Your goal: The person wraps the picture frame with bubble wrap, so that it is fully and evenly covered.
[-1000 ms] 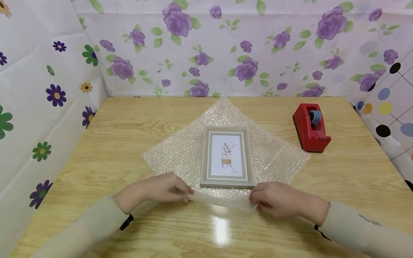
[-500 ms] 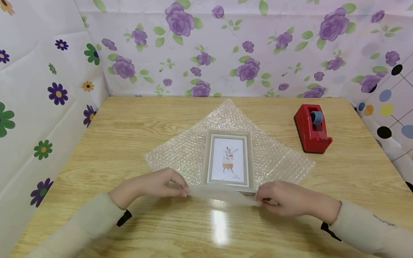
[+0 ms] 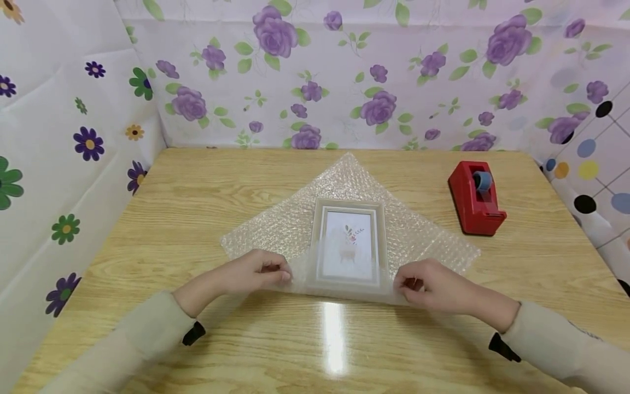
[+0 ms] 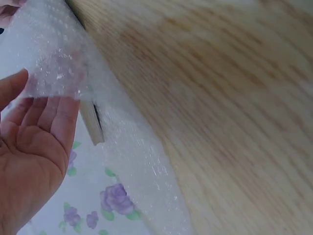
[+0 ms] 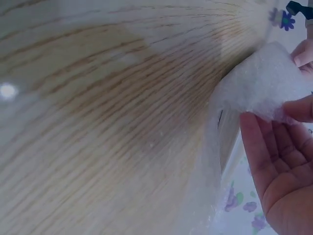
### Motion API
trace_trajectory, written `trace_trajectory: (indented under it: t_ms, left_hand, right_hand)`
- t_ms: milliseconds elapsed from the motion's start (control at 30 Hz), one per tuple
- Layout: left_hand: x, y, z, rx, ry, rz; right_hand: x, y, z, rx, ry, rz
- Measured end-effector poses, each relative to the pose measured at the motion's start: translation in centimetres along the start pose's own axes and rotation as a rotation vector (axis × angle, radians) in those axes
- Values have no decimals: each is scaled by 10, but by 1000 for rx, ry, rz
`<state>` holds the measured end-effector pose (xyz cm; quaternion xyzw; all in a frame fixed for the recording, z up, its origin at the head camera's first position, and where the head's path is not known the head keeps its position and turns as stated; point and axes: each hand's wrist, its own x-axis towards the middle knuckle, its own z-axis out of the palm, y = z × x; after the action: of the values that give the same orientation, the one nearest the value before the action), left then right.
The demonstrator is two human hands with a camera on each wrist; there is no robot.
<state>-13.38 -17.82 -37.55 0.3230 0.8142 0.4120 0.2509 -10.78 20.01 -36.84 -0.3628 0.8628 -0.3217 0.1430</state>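
Note:
A picture frame [image 3: 349, 206] with a beige border and a potted-plant print lies on a sheet of bubble wrap [image 3: 266, 232], turned cornerwise beneath it. The near part of the sheet is folded up over the lower portion of the frame, so the print looks hazy there. My left hand [image 3: 253, 272] pinches the flap at its left side, thumb against fingers, as the left wrist view also shows with the bubble wrap [image 4: 58, 63]. At the flap's right side my right hand [image 3: 435, 284] pinches it likewise; the right wrist view shows the raised bubble wrap [image 5: 264, 81] between thumb and fingers.
A red tape dispenser [image 3: 476, 200] with a blue roll stands at the right rear of the wooden table [image 3: 197, 186]. Behind rises a cloth [image 3: 315, 65] printed with purple flowers, and patterned sheets hang along both sides.
Both hands have lifted the near edge of the bubble wrap and drawn it away from the body, over the lower part of the frame. The tape dispenser stays in place.

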Motion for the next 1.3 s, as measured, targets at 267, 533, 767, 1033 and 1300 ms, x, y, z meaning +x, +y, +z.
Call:
trace_trajectory:
  t_ms: [267, 533, 767, 1033, 1300]
  left_hand:
    - [7, -4, 8, -16, 129, -73]
    - [14, -2, 13, 31, 189, -168]
    - [19, 0, 16, 13, 175, -249]
    - [21, -1, 15, -26, 159, -266]
    - [24, -4, 17, -70, 169, -306]
  right_hand:
    - [7, 2, 3, 1, 91, 149]
    - [13, 4, 9, -15, 156, 267]
    - [19, 5, 14, -96, 208, 310]
    - [17, 0, 24, -447, 322, 203]
    - [19, 1, 31, -538, 352, -321]
